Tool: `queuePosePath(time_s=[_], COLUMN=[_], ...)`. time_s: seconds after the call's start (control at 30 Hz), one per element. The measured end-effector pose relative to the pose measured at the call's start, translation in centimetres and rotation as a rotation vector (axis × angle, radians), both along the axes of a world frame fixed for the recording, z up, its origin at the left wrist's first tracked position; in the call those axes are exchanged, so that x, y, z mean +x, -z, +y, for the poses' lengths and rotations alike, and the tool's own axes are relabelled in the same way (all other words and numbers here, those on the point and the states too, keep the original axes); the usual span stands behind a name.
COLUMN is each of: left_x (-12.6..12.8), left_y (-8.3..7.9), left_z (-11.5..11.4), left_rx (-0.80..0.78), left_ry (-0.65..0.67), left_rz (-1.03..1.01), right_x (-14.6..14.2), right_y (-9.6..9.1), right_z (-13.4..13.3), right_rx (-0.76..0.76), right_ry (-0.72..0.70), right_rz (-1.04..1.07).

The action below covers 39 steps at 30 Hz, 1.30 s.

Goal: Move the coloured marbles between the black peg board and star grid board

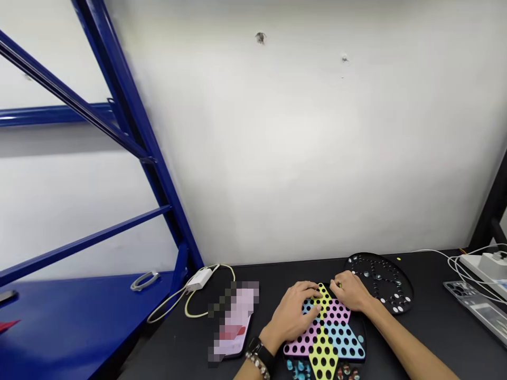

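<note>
A star-shaped Chinese checkers board (pixel 344 340) with yellow, pink and blue points and rows of dark holes lies on the black table. My left hand (pixel 292 311) rests over the board's upper left part, its fingers stretched out and apart. At the board's far right edge is my right hand (pixel 350 290), curled closed. Something small and yellowish shows by its fingertips, too hidden to name. Blue marbles (pixel 300 368) sit in a pocket at the board's near left, and reddish-brown marbles (pixel 347 371) in another at the near right.
Behind my right forearm lies a round black tray (pixel 412 295) with white and clear pieces. A phone (pixel 233 338), partly blurred out, and a white adapter with cable (pixel 200 279) are left. At right are a clear case (pixel 477 306) and a power strip (pixel 493 266).
</note>
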<state>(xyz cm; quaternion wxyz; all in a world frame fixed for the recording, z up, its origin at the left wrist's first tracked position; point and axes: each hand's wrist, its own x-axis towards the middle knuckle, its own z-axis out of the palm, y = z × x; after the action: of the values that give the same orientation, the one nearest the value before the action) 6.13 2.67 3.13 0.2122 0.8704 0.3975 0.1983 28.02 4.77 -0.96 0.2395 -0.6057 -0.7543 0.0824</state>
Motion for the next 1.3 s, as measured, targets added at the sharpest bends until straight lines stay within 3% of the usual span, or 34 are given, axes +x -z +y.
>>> queuePosePath(time_s=[0.13, 0.23, 0.43, 0.6, 0.73, 0.8, 1.0, 1.3], left_x=[-0.1, -0.1, -0.8, -2.3, -2.3, -1.6, 0.5, -0.1], left_y=[0.1, 0.0, -0.5, -1.1, -0.9, -0.5, 0.3, 0.3], left_z=[0.1, -0.1, 0.0, 0.4, 0.4, 0.5, 1.6, 2.1], left_rx=[-0.006, -0.023, -0.017, -0.063, -0.015, 0.037, 0.218, 0.267], left_ry=[0.008, 0.002, -0.04, -0.079, -0.059, -0.052, -0.057, 0.009], left_rz=[0.013, 0.031, 0.063, 0.172, 0.194, 0.207, 0.318, 0.424], right_x=[1.7, 4.1, 7.1, 4.7, 1.3, -0.2, -1.8, -1.6], right_y=[-0.3, -0.7, -0.8, -2.0, -2.9, -2.9, -2.5, -2.5], right_z=[0.7, 0.6, -0.4, -1.2, -3.1, -3.9, -4.3, -4.4], right_rx=[0.053, 0.063, 0.067, 0.146, -0.005, -0.06, -0.088, -0.087], right_ry=[0.152, 0.243, 0.333, 0.227, -0.026, -0.083, -0.075, -0.128], right_rz=[0.16, 0.151, -0.127, -0.129, -0.039, -0.053, -0.067, -0.062])
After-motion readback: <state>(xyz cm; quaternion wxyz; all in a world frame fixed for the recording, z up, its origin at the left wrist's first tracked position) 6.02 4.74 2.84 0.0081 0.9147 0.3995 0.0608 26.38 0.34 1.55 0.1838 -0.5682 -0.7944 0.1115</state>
